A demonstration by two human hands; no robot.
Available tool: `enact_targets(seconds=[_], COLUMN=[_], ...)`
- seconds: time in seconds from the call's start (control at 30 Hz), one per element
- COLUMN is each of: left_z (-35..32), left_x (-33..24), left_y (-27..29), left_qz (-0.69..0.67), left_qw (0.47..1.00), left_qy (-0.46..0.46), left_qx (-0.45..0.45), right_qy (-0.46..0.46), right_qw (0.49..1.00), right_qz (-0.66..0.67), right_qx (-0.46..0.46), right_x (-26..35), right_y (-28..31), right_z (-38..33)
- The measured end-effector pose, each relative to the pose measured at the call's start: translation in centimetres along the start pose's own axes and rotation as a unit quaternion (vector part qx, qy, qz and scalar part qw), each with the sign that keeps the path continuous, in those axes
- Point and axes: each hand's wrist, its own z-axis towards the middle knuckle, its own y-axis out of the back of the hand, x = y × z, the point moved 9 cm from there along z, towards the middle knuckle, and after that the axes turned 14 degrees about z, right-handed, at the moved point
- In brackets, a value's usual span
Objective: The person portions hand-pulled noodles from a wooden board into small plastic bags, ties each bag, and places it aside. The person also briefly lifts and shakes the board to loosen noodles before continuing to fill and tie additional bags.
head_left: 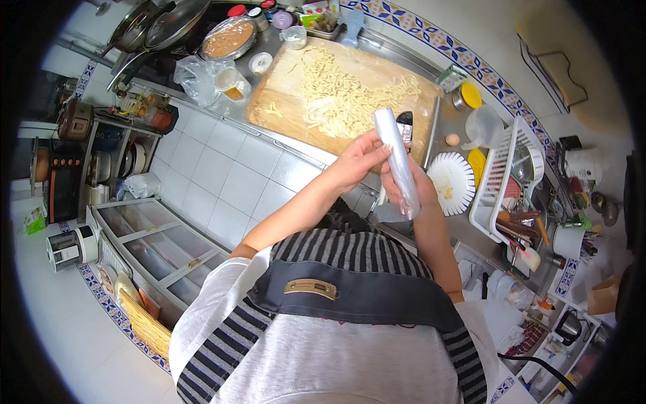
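the clear plastic roll (400,165) was up in front of the person's body, between the two hands, raised over the near side of the bench (454,122). its long axis ran mostly away from the body: the far end leaned slightly left, toward the noodles (356,97) on the wooden board (277,87), and the near end pointed back toward the apron (350,252), a little to the right.

the left hand (360,160) met the roll from the left, nearer its far end; it was narrow, thumb and fingers drawn in at the roll's edge, seemingly pinching there. the right hand (416,188) was nearer the other end and was wrapped around the roll from behind, so part of its grip was hidden. from the left hand, then, the roll lay directly to the right, touching; from the right hand it lay in the grasp, crossing in front of the palm. a loose, see-through flap (396,214) hung at the near end.

in the view, the far end overlapped the board's near right part, beside a dark-topped object (404,124) whose kind was unclear. a white fluted plate (451,185) and an egg (452,139) lay to the right.
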Motion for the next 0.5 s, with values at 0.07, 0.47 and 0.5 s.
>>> enact_targets(seconds=[0.07, 0.47, 0.5], left_z=[0.1, 2.9, 3.0], left_x=[-2.1, -7.1, -7.7], left_y=[2.5, 9.5, 9.2], left_qz=[-0.004, 0.358, 0.382], left_qw=[1.0, 0.894, 0.881], left_qy=[-0.011, -0.125, -0.143], left_qx=[-0.021, -0.238, -0.239], right_qy=[0.027, 0.32, 0.343], right_qw=[0.978, 0.604, 0.606], right_qz=[-0.105, -0.698, -0.695], right_qx=[-0.18, -0.212, -0.18], right_x=[0.3, 7.3, 7.6], right_y=[2.1, -4.8, -5.2], right_z=[2.3, 7.8, 8.0])
